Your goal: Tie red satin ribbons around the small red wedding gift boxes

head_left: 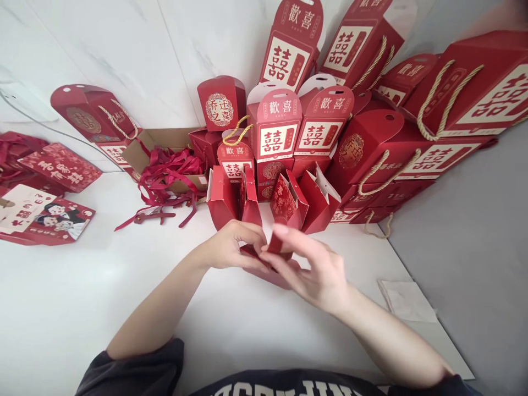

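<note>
A small red box (270, 276) is between my hands at the middle of the white table, its lower part showing under my fingers. My left hand (233, 245) pinches its upper left edge. Fingers of my right hand (315, 264) are closed on a red flap at the top of the same box; this hand is slightly blurred. Just behind my hands stand several small red bags, among them one at the left (223, 198) and one at the right (319, 201). My fingers hide part of the held box.
A cardboard box (160, 138) with dark red ribbons (173, 170) stands back left. Red gift boxes (278, 132) are stacked along the wall and at the right (371, 148). Flat red bags (61, 220) lie far left. White tissue (406, 301) lies at the right edge.
</note>
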Action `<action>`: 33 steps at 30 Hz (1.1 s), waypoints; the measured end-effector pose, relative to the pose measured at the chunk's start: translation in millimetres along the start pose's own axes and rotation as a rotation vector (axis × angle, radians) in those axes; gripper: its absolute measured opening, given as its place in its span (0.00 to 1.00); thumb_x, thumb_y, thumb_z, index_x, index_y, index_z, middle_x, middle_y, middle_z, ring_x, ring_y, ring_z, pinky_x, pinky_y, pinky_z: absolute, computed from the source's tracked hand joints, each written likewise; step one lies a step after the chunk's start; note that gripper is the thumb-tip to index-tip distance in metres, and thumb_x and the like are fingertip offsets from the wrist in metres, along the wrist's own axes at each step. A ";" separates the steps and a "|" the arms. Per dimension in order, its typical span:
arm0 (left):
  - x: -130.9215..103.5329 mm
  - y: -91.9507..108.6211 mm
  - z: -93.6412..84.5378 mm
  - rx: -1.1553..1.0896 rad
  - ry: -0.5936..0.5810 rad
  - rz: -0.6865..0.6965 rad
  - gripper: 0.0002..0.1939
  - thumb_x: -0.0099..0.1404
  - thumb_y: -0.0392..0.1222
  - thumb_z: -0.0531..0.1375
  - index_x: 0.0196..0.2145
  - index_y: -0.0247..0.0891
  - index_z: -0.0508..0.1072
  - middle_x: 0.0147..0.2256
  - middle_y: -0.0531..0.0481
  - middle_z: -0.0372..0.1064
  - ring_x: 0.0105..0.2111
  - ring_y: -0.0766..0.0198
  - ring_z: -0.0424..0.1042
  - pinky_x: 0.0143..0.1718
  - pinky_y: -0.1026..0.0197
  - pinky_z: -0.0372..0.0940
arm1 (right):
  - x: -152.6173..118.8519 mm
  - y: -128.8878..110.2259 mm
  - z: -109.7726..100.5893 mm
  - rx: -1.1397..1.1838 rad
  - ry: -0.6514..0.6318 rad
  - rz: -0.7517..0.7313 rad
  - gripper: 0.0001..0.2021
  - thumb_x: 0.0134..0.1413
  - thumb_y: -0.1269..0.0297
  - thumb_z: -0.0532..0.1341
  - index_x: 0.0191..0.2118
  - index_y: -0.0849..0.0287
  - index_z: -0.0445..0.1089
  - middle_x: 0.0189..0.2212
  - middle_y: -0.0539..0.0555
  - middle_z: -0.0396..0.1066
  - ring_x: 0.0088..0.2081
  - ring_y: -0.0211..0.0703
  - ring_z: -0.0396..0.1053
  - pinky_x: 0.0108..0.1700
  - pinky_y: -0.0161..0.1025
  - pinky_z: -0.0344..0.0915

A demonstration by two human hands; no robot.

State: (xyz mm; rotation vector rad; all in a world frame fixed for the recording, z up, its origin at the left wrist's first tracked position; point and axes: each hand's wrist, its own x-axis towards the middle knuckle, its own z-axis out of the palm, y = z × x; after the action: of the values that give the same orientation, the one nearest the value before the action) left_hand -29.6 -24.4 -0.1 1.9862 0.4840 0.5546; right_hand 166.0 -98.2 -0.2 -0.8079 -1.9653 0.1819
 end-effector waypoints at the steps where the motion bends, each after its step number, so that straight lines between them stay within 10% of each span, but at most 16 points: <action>1: 0.1 0.3 -0.2 -0.025 -0.021 0.012 0.07 0.54 0.38 0.70 0.25 0.33 0.75 0.27 0.49 0.71 0.28 0.67 0.69 0.31 0.65 0.66 | 0.4 1.3 -3.8 0.012 0.040 0.029 0.28 0.61 0.74 0.59 0.63 0.49 0.56 0.30 0.48 0.74 0.31 0.41 0.72 0.35 0.38 0.71; 8: 0.8 -10.4 -6.5 -0.222 -0.167 0.004 0.07 0.51 0.36 0.71 0.25 0.35 0.77 0.28 0.43 0.75 0.32 0.61 0.73 0.37 0.61 0.68 | 6.9 13.9 -38.5 -0.080 -0.328 0.118 0.18 0.63 0.72 0.53 0.57 0.56 0.66 0.42 0.55 0.76 0.37 0.42 0.74 0.38 0.39 0.70; 13: 0.4 -11.5 -5.3 -0.223 -0.117 -0.030 0.08 0.49 0.38 0.73 0.24 0.35 0.77 0.28 0.44 0.73 0.31 0.62 0.72 0.35 0.62 0.68 | 8.9 17.1 -29.6 -0.261 -0.317 0.275 0.12 0.64 0.66 0.56 0.33 0.60 0.77 0.31 0.57 0.73 0.30 0.42 0.70 0.30 0.38 0.64; 20: 0.3 -12.3 -5.2 -0.191 -0.022 -0.103 0.13 0.46 0.42 0.74 0.22 0.33 0.74 0.28 0.52 0.63 0.26 0.70 0.66 0.28 0.67 0.63 | 11.6 16.4 -18.5 0.451 -0.447 0.563 0.11 0.62 0.70 0.57 0.42 0.53 0.77 0.34 0.48 0.78 0.34 0.38 0.75 0.36 0.34 0.69; 33: 3.2 -9.8 -4.0 -0.101 0.085 -0.125 0.21 0.46 0.41 0.73 0.18 0.33 0.64 0.25 0.56 0.59 0.25 0.72 0.60 0.27 0.66 0.57 | 14.9 18.1 -14.6 0.468 -0.428 0.624 0.08 0.59 0.68 0.60 0.36 0.55 0.77 0.30 0.48 0.77 0.30 0.37 0.71 0.33 0.33 0.65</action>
State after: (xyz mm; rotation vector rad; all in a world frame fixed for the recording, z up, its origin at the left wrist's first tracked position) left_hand -30.2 -15.5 -6.6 1.8288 0.6160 0.5753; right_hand 181.9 -78.2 10.3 -1.0977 -1.8678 1.2194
